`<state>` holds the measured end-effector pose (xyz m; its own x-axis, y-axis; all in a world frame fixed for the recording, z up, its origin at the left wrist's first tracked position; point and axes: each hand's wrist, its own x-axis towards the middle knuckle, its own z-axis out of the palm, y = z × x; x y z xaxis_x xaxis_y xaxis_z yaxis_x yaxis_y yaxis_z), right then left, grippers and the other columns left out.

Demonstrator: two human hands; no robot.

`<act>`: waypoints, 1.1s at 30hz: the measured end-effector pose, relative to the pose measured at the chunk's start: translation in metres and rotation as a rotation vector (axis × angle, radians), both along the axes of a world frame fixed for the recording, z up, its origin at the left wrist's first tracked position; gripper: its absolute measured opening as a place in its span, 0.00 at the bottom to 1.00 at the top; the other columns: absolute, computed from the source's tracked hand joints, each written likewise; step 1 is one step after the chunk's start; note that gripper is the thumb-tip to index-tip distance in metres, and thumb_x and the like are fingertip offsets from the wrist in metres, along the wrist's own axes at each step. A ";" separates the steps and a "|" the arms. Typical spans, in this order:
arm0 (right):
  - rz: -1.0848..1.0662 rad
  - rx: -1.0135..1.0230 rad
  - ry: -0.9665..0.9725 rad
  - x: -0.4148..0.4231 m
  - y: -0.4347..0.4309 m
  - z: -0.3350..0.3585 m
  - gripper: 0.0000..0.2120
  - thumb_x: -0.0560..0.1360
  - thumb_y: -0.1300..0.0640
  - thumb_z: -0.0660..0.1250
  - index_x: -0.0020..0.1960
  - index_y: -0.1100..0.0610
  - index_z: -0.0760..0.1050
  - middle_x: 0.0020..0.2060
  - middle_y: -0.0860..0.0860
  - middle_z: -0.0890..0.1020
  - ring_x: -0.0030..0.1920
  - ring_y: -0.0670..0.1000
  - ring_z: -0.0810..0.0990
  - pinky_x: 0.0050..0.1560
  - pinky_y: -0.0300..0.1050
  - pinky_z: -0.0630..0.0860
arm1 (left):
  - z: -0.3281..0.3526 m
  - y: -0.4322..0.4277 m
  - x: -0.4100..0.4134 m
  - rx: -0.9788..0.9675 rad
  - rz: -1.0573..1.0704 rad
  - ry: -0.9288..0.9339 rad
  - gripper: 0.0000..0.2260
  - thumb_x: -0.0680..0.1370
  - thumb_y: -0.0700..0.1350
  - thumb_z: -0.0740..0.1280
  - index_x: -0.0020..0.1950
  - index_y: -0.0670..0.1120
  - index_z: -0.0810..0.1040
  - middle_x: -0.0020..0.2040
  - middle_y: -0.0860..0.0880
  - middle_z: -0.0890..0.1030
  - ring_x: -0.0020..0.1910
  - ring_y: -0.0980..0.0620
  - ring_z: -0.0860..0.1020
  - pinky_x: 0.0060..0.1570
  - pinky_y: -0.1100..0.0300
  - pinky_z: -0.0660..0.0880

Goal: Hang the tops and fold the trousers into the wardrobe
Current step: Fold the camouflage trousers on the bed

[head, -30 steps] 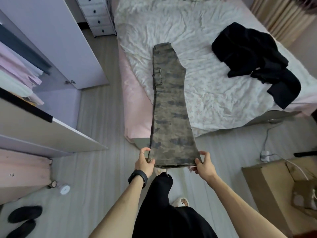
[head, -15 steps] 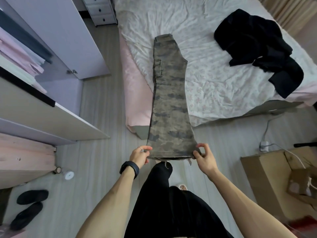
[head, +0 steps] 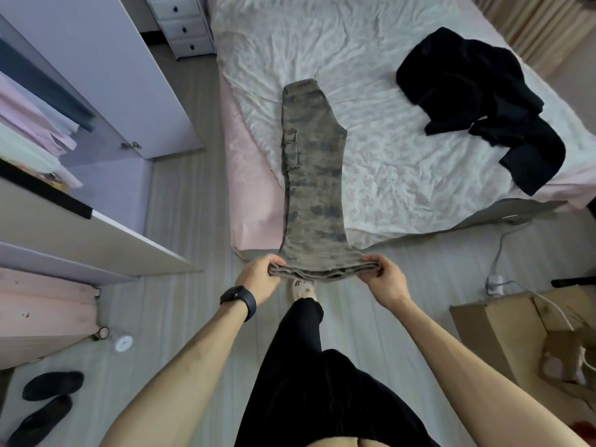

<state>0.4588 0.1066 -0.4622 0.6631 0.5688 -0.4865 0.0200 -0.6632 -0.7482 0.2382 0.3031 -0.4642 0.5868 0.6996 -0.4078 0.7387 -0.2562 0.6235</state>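
Camouflage trousers (head: 314, 175) lie lengthwise, folded leg on leg, with the waist end on the bed (head: 371, 59) and the leg ends held out past the bed's near edge. My left hand (head: 259, 277) pinches the left corner of the hems and my right hand (head: 383, 279) pinches the right corner, holding them level above the floor. A heap of black clothing (head: 477, 101) lies on the right side of the bed. The open wardrobe (head: 48, 130) stands at the left with folded pale garments on its shelves.
A white chest of drawers (head: 185, 25) stands beyond the wardrobe door. A cardboard box (head: 529, 337) and a cable with a plug lie on the floor at the right. Black slippers (head: 45, 401) and small round items lie at the lower left.
Both hands have lifted the trouser hems and carried them forward towards the bed, so the hem edge now faces me. The view has shifted slightly.
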 end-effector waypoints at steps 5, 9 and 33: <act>0.105 0.045 -0.201 0.089 0.090 0.023 0.04 0.77 0.45 0.72 0.51 0.43 0.81 0.39 0.42 0.81 0.40 0.41 0.79 0.38 0.29 0.70 | 0.023 0.100 0.067 0.062 0.050 -0.091 0.12 0.73 0.57 0.76 0.43 0.52 0.77 0.40 0.58 0.72 0.38 0.60 0.72 0.35 0.71 0.64; 0.124 0.047 -0.319 0.148 0.162 0.023 0.09 0.79 0.44 0.69 0.53 0.49 0.81 0.48 0.48 0.74 0.39 0.40 0.75 0.45 0.37 0.68 | 0.033 0.173 0.126 0.022 0.081 -0.116 0.13 0.76 0.60 0.71 0.41 0.52 0.79 0.38 0.57 0.80 0.38 0.62 0.76 0.34 0.69 0.68; 0.009 -0.189 -0.246 0.414 0.573 -0.094 0.18 0.78 0.39 0.67 0.40 0.53 0.78 0.34 0.45 0.81 0.36 0.45 0.77 0.30 0.33 0.67 | -0.124 0.557 0.404 -0.145 0.374 -0.094 0.13 0.81 0.54 0.65 0.57 0.46 0.79 0.48 0.51 0.80 0.45 0.52 0.75 0.40 0.61 0.68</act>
<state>0.8731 0.6801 -0.5561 0.7694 0.4900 -0.4098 0.1917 -0.7891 -0.5835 0.6426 0.8600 -0.5883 0.3423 0.8109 -0.4747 0.7019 0.1153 0.7029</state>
